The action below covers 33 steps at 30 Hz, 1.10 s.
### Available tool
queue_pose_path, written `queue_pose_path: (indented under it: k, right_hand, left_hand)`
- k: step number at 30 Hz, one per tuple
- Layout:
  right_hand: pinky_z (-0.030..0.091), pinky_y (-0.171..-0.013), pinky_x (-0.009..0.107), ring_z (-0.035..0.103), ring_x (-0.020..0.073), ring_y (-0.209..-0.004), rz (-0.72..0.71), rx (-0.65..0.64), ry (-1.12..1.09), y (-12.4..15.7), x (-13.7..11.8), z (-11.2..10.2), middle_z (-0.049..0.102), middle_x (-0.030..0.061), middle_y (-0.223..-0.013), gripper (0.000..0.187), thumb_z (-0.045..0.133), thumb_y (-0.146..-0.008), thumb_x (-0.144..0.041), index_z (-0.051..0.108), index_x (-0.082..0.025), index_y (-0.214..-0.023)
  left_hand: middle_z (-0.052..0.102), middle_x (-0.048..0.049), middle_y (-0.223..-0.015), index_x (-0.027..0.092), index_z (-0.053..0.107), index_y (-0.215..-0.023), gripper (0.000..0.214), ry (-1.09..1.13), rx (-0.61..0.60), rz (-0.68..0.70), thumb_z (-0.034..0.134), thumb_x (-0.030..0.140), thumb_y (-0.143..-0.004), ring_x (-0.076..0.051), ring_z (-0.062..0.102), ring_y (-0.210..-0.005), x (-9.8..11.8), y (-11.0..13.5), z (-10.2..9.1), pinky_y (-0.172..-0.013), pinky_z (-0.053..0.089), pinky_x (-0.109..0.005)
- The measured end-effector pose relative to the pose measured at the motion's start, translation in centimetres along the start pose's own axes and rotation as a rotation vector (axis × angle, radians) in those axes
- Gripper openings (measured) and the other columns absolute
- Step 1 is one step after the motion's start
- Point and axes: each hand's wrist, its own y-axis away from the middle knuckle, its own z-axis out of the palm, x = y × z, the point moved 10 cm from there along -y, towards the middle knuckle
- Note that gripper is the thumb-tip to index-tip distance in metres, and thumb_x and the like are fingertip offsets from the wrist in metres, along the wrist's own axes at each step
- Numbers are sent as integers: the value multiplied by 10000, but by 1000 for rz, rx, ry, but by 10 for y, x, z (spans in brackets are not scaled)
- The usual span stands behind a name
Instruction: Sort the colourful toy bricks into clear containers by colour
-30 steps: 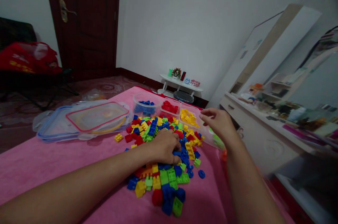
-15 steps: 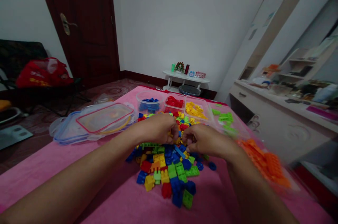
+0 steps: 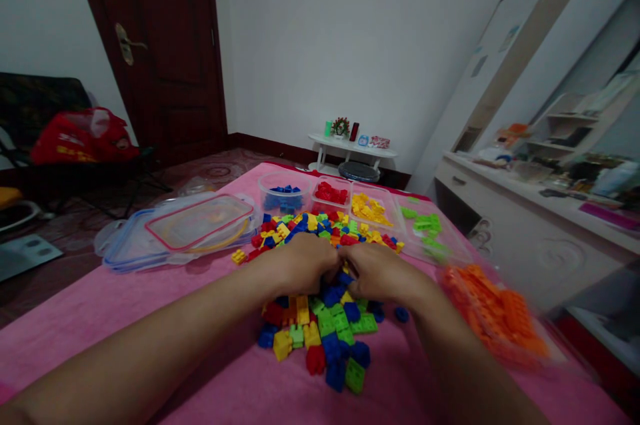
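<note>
Loose toy building bricks (image 3: 333, 315) in blue, green, yellow, red and orange lie in a heap on a pink cloth (image 3: 210, 338). My left hand (image 3: 311, 261) is in the middle of the heap with its fingers curled down among the bricks. Right beside it, my right hand (image 3: 379, 270) is bent the same way, and the fingertips of the two hands nearly meet. Blue bricks (image 3: 336, 288) show just below the fingers. Both hands are closed, but what they pinch is hidden.
Behind the heap stand clear tubs of blue bricks (image 3: 285, 197), red bricks (image 3: 331, 194), yellow bricks (image 3: 369, 209) and green bricks (image 3: 427, 223). A box of orange bricks (image 3: 500, 311) sits at the right. Stacked plastic lids (image 3: 200, 225) lie at the left.
My left hand has moved slightly lower, and my right hand has shifted left, closing the gap between them. More of the bricks behind my hands now show.
</note>
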Motion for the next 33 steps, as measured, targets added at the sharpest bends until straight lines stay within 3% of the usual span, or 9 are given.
queue_pose_path:
  k: [3, 8, 13, 17, 20, 23, 27, 30, 33]
  right_hand:
    - [316, -516, 216, 569, 132, -645, -76, -37, -61, 12, 2, -11, 662, -5, -729, 237, 620, -602, -168, 689, -226, -820]
    - [266, -451, 213, 471, 85, -497, -88, -173, -142, 18, -7, 6, 582, -45, -580, 190, 723, -529, -193, 685, -211, -714]
    - [202, -424, 246, 355, 81, -432, -160, -77, -52, 9, -26, 17, 449, -32, -458, 136, 678, -513, -146, 549, -179, -484]
    - [211, -427, 243, 381, 86, -444, -115, -18, -144, 7, -8, 5, 486, -26, -477, 126, 659, -553, -172, 542, -183, -507]
    - [234, -439, 230, 405, 85, -467, -76, 68, -227, 7, 15, -15, 498, -32, -499, 102, 642, -607, -208, 563, -181, -549]
    - [270, -452, 222, 431, 92, -493, -34, 262, -311, 8, 35, -43, 501, -36, -527, 102, 616, -652, -257, 578, -178, -601]
    - [304, -450, 217, 441, 97, -491, -36, 438, -487, 9, 36, -61, 496, -42, -533, 142, 611, -681, -313, 594, -174, -655]
    - [360, -470, 219, 478, 103, -509, -42, 508, -624, 8, 28, -62, 540, -29, -587, 184, 638, -675, -293, 646, -157, -798]
    - [410, -491, 227, 527, 107, -533, -29, 601, -742, 10, 29, -66, 615, 7, -731, 402, 665, -668, -291, 631, -153, -1044]
  left_hand:
    - [718, -14, -871, 275, 712, -903, 287, 50, 64, 28, 629, 182, -644, -207, 645, -787, -17, 3, -4, -620, 452, -256]
    - [707, -6, -915, 280, 695, -927, 306, 66, 86, -48, 649, 216, -631, -207, 632, -807, -33, 6, -8, -624, 437, -258]
    - [686, -84, -920, 193, 671, -938, 307, 2, 107, -108, 632, 205, -633, -248, 627, -800, -29, 6, -11, -605, 445, -288]
    - [691, -84, -845, 180, 692, -841, 229, 85, 169, -122, 584, 162, -640, -240, 626, -788, -30, 5, -18, -641, 448, -295]
    - [668, -60, -754, 162, 677, -780, 168, 389, 298, -98, 528, 201, -712, -178, 608, -692, -36, 1, -26, -615, 441, -258]
    - [610, -25, -671, 145, 628, -829, 236, 987, 295, -144, 458, 308, -816, -99, 525, -495, -47, -11, -11, -486, 414, -206]
    - [590, -15, -728, 163, 544, -979, 401, 1813, 132, -167, 420, 523, -852, -83, 544, -482, -41, -27, 23, -431, 445, -180]
    - [595, -38, -742, 157, 505, -1045, 540, 2107, -60, -142, 386, 636, -827, -146, 638, -586, -26, -33, 38, -471, 514, -217]
    - [604, -61, -734, 136, 520, -1046, 525, 2281, -110, -105, 328, 592, -872, -157, 647, -582, -21, -36, 40, -415, 482, -178]
